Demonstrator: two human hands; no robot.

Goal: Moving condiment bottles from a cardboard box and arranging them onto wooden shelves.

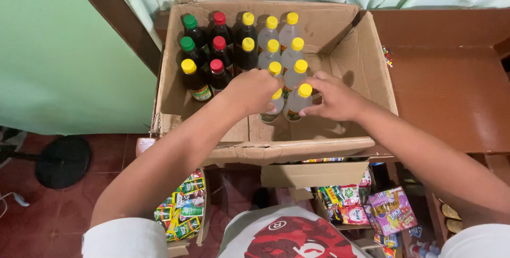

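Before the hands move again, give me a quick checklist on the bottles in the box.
1. Left hand on a yellow-capped clear bottle: ok, fingers cover its cap.
2. Right hand at the neighbouring clear bottle: ok, fingertips by the cap; firm grip: cannot tell.
3. Bottles upright in rows: ok.
4. Free floor in the cardboard box to the right: ok.
5. Front flap sound: not ok, torn and creased.
6. Caps sealed: cannot tell.

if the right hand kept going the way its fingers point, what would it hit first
The right hand points left, fingertips already at the nearest yellow-capped clear bottle. Just beyond is the left hand on the neighbouring bottle, though depth is hard to judge.
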